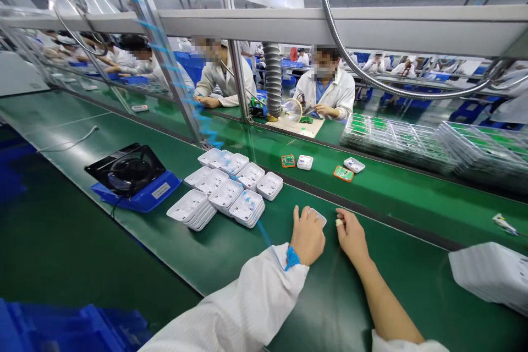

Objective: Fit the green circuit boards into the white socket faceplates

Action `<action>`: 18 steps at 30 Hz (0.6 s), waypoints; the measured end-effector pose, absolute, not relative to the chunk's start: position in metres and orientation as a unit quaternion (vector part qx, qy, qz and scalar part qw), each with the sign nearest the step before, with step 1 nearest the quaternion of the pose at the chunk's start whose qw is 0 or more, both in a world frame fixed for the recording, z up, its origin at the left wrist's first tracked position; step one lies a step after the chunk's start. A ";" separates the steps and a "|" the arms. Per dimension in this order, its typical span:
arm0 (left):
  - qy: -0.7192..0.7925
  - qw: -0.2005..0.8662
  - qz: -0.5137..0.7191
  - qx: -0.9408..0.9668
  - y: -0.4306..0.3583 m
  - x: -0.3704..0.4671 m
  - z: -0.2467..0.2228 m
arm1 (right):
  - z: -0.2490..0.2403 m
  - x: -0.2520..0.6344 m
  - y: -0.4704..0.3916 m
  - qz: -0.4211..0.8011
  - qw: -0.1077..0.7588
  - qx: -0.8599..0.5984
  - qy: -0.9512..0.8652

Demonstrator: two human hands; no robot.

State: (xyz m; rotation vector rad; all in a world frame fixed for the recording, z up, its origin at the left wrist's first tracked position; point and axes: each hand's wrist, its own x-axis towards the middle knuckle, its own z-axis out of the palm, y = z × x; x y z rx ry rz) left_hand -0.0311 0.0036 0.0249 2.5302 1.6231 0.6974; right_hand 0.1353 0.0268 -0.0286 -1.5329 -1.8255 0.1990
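Observation:
My left hand (pixel 308 235), with a blue strap at its wrist, is closed over a small white plastic cover (pixel 318 216) on the green bench. Only the cover's far edge shows past the fingers. To its right, my right hand (pixel 350 232) rests near the bench with its fingers bent inward; its thumb and index fingertips are close together, and whether something small is between them cannot be made out. Stacks of white covers (pixel 226 192) stand left of my left hand. Beyond the hands, green circuit boards (pixel 343 173) and white covers (pixel 305 162) lie on the green belt.
A black fan (pixel 134 171) on a blue bin (pixel 159 191) sits at the left. White stacked parts (pixel 490 275) stand at the right. Clear trays with boards (pixel 396 140) line the far side, where a person (pixel 328 88) works. A metal frame (pixel 330 27) crosses above.

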 end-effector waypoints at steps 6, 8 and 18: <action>0.505 0.066 0.242 0.826 0.002 -0.029 0.010 | -0.005 0.168 0.078 0.017 0.278 -0.651 -0.706; 0.502 0.071 0.245 0.826 0.003 -0.032 0.010 | 0.005 0.167 0.096 -0.002 0.242 -0.668 -0.704; 0.510 0.074 0.243 0.822 0.005 -0.034 0.007 | 0.028 0.146 0.143 0.035 0.100 -0.751 -0.652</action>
